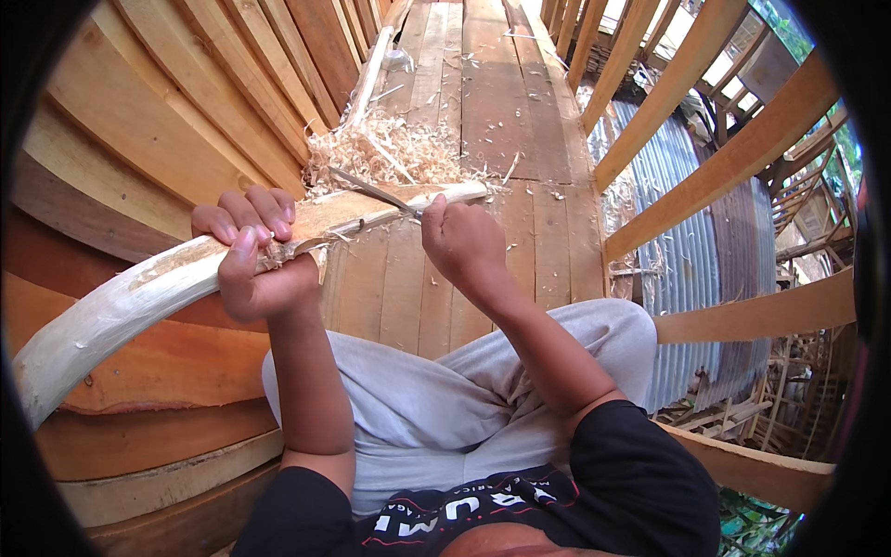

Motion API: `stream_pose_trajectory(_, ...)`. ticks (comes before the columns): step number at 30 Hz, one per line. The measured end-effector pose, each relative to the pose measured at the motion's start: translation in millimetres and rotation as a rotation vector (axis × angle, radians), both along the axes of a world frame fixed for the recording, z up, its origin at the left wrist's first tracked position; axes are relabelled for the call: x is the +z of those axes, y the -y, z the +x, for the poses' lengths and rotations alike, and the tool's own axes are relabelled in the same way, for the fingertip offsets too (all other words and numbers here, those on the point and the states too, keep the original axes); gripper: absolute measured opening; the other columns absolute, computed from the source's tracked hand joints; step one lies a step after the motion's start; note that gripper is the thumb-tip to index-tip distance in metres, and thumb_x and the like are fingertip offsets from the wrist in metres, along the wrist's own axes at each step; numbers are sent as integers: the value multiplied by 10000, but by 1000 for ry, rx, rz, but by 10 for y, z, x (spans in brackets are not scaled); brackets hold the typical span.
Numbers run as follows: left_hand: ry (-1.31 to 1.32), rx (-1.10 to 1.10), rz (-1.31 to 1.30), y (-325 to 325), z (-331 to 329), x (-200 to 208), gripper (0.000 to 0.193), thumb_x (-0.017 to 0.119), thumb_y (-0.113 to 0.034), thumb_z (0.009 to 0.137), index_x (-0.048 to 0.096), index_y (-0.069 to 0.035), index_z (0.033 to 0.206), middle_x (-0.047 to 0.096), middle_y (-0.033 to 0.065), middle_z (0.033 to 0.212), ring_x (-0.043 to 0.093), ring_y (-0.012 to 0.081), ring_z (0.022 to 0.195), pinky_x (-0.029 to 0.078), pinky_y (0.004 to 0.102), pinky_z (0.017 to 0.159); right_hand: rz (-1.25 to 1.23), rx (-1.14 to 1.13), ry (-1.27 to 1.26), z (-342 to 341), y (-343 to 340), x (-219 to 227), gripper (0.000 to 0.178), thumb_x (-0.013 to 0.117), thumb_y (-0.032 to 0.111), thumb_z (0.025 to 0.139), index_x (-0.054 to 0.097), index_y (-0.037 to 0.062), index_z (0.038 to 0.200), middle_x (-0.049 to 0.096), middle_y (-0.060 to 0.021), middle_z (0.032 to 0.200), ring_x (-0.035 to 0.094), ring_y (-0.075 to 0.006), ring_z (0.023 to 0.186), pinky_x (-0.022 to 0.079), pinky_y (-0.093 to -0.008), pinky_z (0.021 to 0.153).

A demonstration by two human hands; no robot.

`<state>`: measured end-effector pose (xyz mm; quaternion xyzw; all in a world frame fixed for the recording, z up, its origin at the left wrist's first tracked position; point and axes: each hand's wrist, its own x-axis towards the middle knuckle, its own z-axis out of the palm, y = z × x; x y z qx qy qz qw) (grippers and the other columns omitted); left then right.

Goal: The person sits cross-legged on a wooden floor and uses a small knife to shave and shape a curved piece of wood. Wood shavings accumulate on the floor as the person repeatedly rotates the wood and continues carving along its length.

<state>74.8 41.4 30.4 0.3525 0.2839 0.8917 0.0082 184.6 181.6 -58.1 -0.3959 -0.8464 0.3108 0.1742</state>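
Observation:
A long, curved, pale piece of wood (121, 306), stripped of bark, runs from the lower left up to the middle of the view. Its far end is carved flat and thin. My left hand (267, 286) wraps round it near the middle, fingers over the top and thumb on the near side. In my right hand (466, 249) is a knife (373, 191), its handle hidden inside the closed fist. The narrow blade points left and lies across the carved end, touching or just above the wood; I cannot tell which.
A heap of curly wood shavings (380, 153) lies beyond the carved end on the plank floor (399, 292). Leaning boards (139, 121) line the left side. Slatted wooden rails (733, 162) stand at the right, with corrugated metal sheets (682, 269) below. My crossed legs (399, 390) are close beneath my arms.

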Motion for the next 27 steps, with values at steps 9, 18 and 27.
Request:
stream_pose_trajectory(9,32,0,-11,41,-90,-33,144,529,-109,672,424,-161,755,403,-21,635,414,123,589,364,303,653,43,-49,9,-25,-229,-433,553,334,301,950,655,-49,667,618,-283,670,629,-449,656,506,-532,671)
stream_pose_trajectory(18,46,-2,-17,1,-80,-3,146,525,-103,671,422,-162,754,407,-19,633,414,123,590,358,294,651,-52,-82,54,-110,-476,-688,577,312,339,958,670,-52,727,646,-292,776,631,-472,774,496,-533,775)
stream_pose_trajectory(27,19,-12,-39,-29,8,0,147,528,-113,676,423,-169,763,392,-26,644,387,119,594,350,310,661,-17,-102,9,-80,-512,-638,571,322,346,955,670,-46,727,646,-284,774,635,-456,767,493,-527,761)
